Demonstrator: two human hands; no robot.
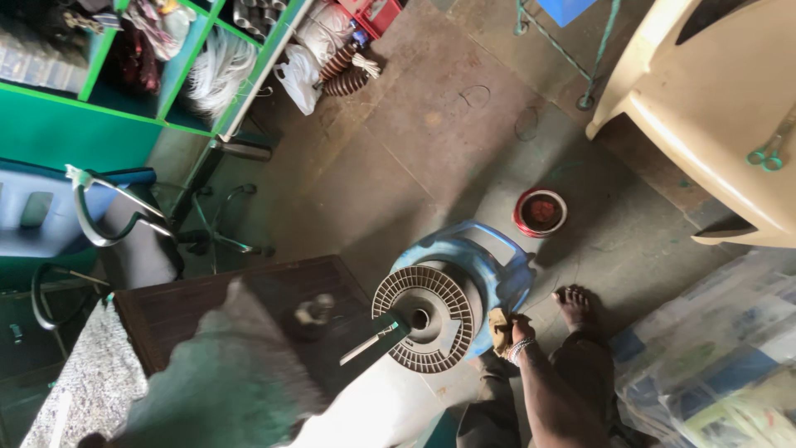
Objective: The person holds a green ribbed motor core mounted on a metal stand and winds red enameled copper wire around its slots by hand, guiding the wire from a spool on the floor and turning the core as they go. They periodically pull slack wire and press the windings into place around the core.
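A blue motor housing (pixel 489 261) lies on the concrete floor (pixel 431 158), its round slotted core (pixel 424 307) facing up toward the camera, so its axis runs vertical. Just right of the housing, the right hand (pixel 518 332) is closed around a tan rag (pixel 500 328) pressed to its rim. A red bowl (pixel 540 212) sits beyond the housing. The left hand is out of sight.

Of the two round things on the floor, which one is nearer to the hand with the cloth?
The slotted motor core in the blue housing; the right hand is right beside it. The small red bowl sits apart, farther away.
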